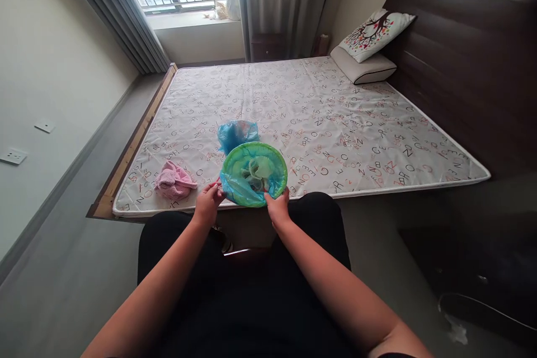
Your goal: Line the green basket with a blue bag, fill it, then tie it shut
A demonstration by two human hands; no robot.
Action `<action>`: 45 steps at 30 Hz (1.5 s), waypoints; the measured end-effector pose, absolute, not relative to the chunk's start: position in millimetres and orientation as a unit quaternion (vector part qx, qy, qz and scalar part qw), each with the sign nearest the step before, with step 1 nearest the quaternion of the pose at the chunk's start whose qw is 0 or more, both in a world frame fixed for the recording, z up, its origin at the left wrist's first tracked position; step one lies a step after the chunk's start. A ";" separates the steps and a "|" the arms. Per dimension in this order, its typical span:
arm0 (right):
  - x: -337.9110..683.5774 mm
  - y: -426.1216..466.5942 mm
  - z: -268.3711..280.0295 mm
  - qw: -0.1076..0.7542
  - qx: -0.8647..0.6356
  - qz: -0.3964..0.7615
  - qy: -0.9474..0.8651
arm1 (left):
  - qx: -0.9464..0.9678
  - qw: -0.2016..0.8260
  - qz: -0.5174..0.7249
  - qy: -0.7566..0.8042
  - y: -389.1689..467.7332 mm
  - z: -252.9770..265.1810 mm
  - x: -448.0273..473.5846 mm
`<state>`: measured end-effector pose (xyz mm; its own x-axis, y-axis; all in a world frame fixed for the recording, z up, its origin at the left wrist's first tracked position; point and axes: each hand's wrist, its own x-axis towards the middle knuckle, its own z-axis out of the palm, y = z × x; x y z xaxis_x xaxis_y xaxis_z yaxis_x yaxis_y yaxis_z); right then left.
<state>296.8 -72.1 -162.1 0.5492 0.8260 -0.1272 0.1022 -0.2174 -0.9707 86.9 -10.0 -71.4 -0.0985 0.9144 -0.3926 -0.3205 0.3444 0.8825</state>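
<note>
In front of my knees, at the mattress's near edge, is a round green trash bin [285, 170] with its open top tilted toward me. A thin blue plastic bag [235, 185] lines it and folds over the near part of the rim. Crumpled pale waste [257, 170] shows inside. My left hand [207, 205] pinches the bag's edge at the bin's left side. With its thumb over the near rim, my right hand [277, 208] grips the bin; its other fingers are mostly hidden. Just behind the bin lies another crumpled blue plastic bag [238, 133].
A pink cloth [174, 180] lies on the letter-patterned mattress [335, 140], left of my left hand. Pillows [369, 42] rest by the dark headboard [461, 61]. A wooden bed rail [138, 142] runs along the left. A white cable [482, 305] lies low on the right.
</note>
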 end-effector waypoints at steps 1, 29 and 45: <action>297.9 -68.1 -160.8 0.519 -0.722 0.327 -0.319 | 0.276 0.629 0.504 0.524 -9.0 -64.1 86.6; 257.5 -107.4 -122.6 0.443 -0.593 0.231 -0.632 | 0.527 0.482 0.392 0.580 -7.0 -63.6 151.1; 311.1 -27.7 -107.5 0.467 -0.638 0.470 -0.392 | 0.708 0.336 0.253 0.567 -35.4 -93.0 134.8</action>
